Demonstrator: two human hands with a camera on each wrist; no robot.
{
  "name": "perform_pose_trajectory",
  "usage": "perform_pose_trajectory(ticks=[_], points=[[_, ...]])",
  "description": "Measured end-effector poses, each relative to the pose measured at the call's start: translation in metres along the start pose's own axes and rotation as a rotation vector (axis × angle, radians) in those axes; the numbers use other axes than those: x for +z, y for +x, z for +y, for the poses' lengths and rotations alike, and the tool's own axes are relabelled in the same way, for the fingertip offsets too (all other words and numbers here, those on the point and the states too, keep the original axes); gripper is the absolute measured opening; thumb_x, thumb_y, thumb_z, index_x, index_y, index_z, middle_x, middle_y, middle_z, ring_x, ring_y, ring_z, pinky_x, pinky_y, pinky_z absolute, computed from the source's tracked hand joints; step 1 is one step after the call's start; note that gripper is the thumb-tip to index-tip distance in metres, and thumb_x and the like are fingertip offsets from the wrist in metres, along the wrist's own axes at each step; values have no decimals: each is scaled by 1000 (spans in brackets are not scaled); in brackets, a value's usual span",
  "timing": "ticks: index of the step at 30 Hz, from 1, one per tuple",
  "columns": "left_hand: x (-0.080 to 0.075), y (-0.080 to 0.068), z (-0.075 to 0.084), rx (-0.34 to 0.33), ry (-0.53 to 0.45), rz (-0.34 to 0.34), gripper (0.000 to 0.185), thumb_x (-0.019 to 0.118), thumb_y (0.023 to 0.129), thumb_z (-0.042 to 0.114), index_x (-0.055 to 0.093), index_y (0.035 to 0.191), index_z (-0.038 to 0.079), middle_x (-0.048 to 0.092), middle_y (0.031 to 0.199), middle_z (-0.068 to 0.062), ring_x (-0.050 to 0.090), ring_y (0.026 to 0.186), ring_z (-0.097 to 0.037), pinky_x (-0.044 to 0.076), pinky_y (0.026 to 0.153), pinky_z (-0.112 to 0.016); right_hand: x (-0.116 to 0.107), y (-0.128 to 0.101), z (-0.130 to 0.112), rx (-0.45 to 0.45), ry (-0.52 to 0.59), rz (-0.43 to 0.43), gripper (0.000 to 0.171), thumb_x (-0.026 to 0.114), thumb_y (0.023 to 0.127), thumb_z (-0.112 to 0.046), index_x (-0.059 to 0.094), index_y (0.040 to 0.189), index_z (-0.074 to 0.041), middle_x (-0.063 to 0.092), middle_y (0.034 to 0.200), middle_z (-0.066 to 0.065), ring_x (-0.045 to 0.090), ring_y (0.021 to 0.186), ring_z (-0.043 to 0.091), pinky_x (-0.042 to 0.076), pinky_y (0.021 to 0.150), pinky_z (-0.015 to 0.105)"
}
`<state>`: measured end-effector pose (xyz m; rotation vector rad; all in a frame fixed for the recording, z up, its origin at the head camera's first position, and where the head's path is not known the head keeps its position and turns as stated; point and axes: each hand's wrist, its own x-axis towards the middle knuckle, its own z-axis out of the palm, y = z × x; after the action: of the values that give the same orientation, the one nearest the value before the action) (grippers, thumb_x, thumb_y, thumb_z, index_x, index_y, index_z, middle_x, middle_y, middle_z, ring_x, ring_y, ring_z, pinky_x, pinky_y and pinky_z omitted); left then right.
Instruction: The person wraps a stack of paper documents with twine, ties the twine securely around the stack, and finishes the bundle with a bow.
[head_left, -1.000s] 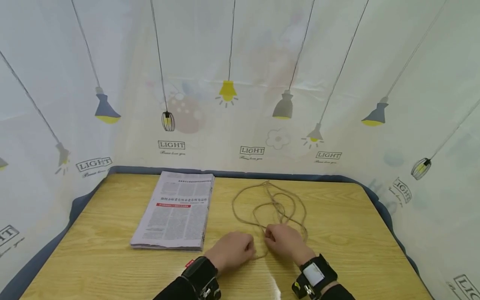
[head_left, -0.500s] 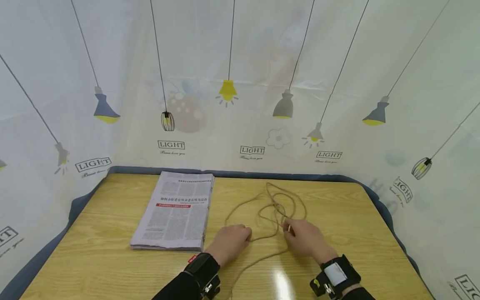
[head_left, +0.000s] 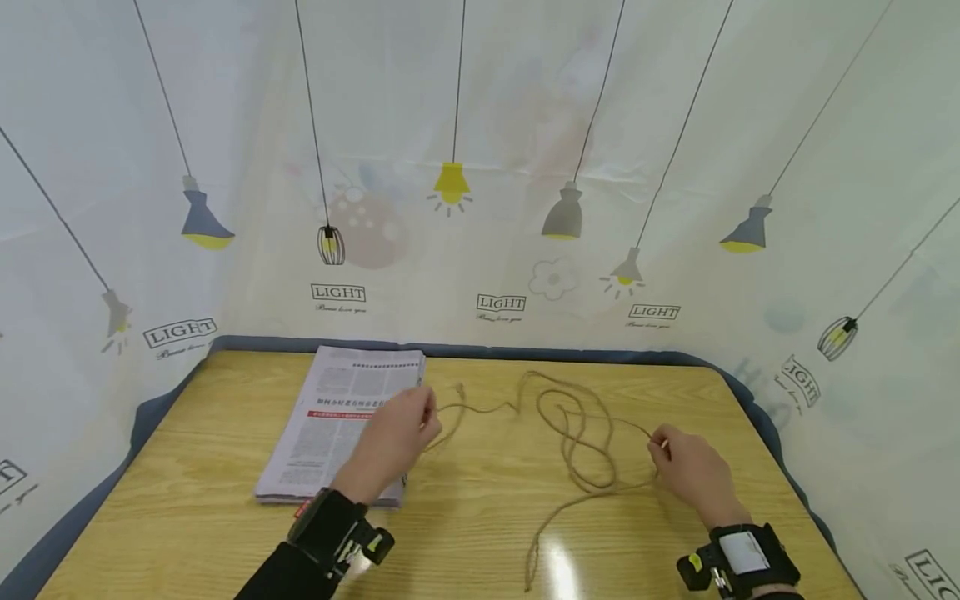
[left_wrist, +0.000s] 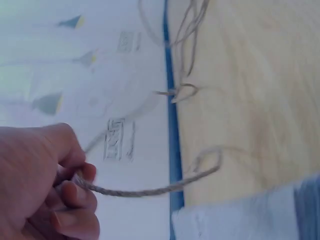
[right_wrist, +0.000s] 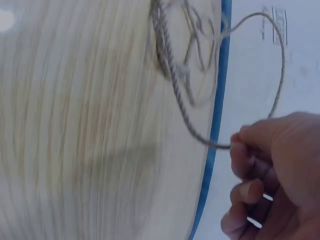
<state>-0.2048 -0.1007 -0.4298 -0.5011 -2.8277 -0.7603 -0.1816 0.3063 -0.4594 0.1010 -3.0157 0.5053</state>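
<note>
On the wooden table (head_left: 480,533), a long piece of brown twine (head_left: 577,442) lies between the two hands, and each hand holds one part of it. The left hand (head_left: 397,433) is lifted above the right edge of the newspaper (head_left: 337,425), and its curled fingers (left_wrist: 75,195) pinch the twine near one end; the left wrist view shows the strand coming out between thumb and fingers. The right hand (head_left: 690,467) is low over the table on the right side, with its fingers (right_wrist: 250,170) closed around another part of the twine, which rises in an arc from the table to the fingertips. To do this step well, I think both hands should pull apart slowly and evenly, so the loops can open and do not tighten into a knot. The pinch should be firm, because such a thin strand can slip out. It also seems better to keep the twine low and watch the middle part, where the loops cross each other. The twine itself is thin, rough and fibrous, of a light brown colour, like jute. Its middle forms several loose loops that overlap in the centre of the table, well apart from the newspaper, and one free tail (head_left: 536,558) runs toward the near edge, close to a bright reflection on the wood.
</note>
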Motion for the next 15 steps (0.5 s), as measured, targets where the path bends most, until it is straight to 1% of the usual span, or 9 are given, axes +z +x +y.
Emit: perform_pose_trajectory(ticks=[2,4,6,8,10,12,13,14,15], points=[[-16,-4,-13,-50,16,27,4,56,92,10,55,89,14,52,73,3,43,61,-11,36,58,-27,-3,-3,9,16,-20,26,17,56,97,-15,63,103,-1,54,60,-1,42,47,14,30,44,28],[-30,-11,-26,-108,38,18,4,56,91,11,58,95,11,56,73,1,44,59,-12,36,57,-28,-7,-4,18,56,-41,20,18,54,97,-15,62,103,1,53,59,0,42,47,15,30,44,29],[-42,-20,-37,-167,80,-18,7,56,92,13,60,97,9,57,73,0,45,57,-14,36,55,-29,-11,-5,25,110,-54,-13,20,51,98,-13,61,104,2,55,60,1,44,48,16,32,44,30],[-50,-29,-46,-223,123,-73,7,58,90,14,61,94,10,58,70,-1,45,55,-15,34,52,-29,-14,-4,30,166,-69,-53,20,50,97,-12,60,105,3,57,63,3,46,49,17,34,45,31],[-53,-37,-52,-246,162,-138,3,60,88,15,61,88,12,57,70,-1,45,55,-16,34,51,-30,-14,-4,32,212,-79,-79,22,49,97,-12,59,109,4,58,65,5,48,50,18,35,45,31],[-51,-42,-55,-250,185,-179,6,63,88,16,60,83,13,57,69,-1,46,55,-16,34,51,-31,-10,-3,30,216,-84,-62,26,49,96,-12,57,114,6,57,63,6,46,48,18,34,44,31],[-48,-43,-56,-244,190,-185,8,64,88,17,60,82,14,56,69,0,46,56,-16,35,52,-30,-7,-3,26,205,-85,-36,27,50,96,-12,56,116,6,55,62,6,44,47,18,32,43,31],[-43,-43,-55,-233,200,-179,10,65,87,18,59,80,15,56,70,0,46,57,-15,35,52,-30,-2,-2,22,180,-84,0,29,51,96,-12,55,119,6,55,62,7,42,45,18,31,42,30],[-39,-43,-53,-222,199,-161,11,67,87,19,59,80,15,56,71,0,46,57,-15,36,52,-30,3,-1,15,147,-80,38,31,52,96,-12,55,121,5,57,66,10,40,44,17,30,42,30]])
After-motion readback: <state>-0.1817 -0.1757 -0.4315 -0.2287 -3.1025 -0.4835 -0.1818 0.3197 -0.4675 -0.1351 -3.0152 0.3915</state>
